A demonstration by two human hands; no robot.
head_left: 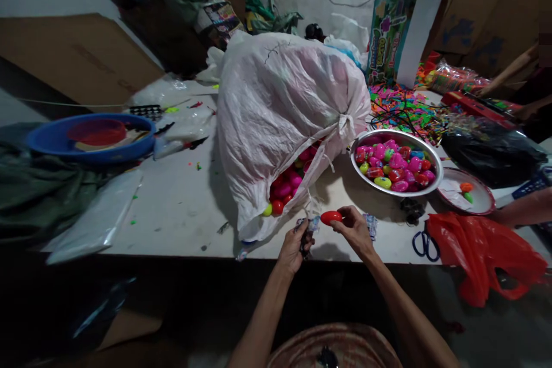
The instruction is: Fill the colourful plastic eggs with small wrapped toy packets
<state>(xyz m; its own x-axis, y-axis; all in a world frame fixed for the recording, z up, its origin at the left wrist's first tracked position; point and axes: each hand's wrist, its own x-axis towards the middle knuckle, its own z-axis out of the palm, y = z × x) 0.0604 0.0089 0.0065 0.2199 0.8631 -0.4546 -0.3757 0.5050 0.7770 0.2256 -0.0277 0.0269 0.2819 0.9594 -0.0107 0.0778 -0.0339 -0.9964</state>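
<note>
My right hand [354, 231] pinches a red plastic egg [331, 218] by its right end, just above the table's front edge. To its left, my left hand [296, 246] is closed on a small printed packet [311, 223] and something dark, whose kind I cannot make out. A large white woven sack [284, 98] lies behind my hands, its mouth open toward me. Inside that opening show pink, red and yellow-green plastic eggs [282, 190]. A metal basin [439, 175] heaped with wrapped, coloured eggs [394, 164] stands to the right of the sack.
Scissors [426, 246] and a red plastic bag [478, 247] lie front right, near a plate [487, 201]. Farther right are a black bag [495, 146] and a co-worker's arm [528, 207]. A blue tub [92, 153] and clear plastic bags [97, 218] occupy the left.
</note>
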